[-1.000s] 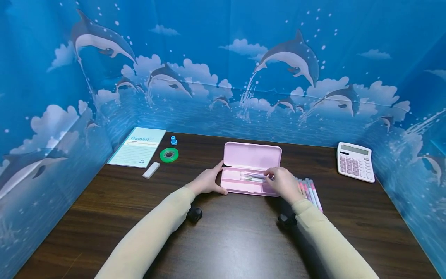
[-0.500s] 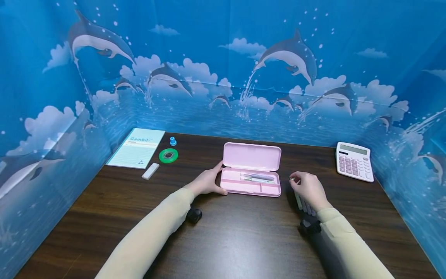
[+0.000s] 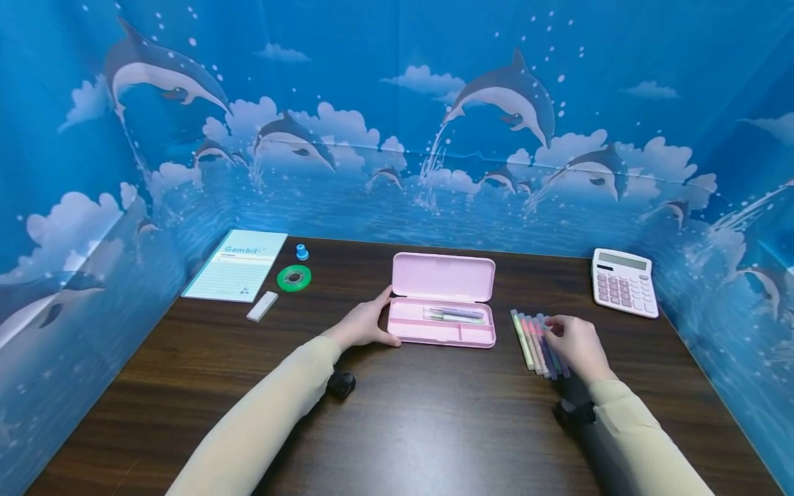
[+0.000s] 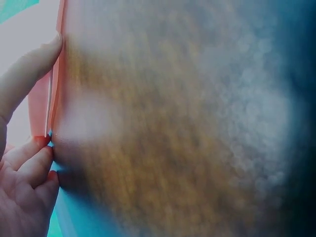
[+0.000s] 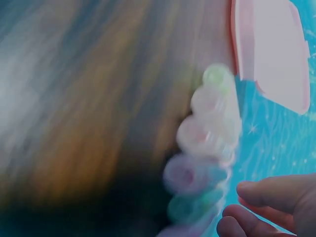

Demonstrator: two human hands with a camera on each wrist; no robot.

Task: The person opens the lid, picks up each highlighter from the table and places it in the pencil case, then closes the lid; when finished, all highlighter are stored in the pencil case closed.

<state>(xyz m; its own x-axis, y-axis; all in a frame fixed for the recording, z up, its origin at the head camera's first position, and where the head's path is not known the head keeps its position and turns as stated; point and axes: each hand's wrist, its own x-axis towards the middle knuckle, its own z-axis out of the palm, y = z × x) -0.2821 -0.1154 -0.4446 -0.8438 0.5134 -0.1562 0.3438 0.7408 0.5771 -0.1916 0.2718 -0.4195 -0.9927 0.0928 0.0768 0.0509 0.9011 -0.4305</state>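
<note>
Pencil case (image 3: pixel 443 303) open, left hand (image 3: pixel 366 324) steadying, right hand (image 3: pixel 573 343) on pens (image 3: pixel 532 337)

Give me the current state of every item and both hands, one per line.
Pencil case: open, lid up, two pens inside.
Row of pens: lying flat beside the case.
Left hand: steadying the case's left end.
Right hand: fingertips at the pens, grip unclear.
Calculator: display blank.
Notebook: closed.
</note>
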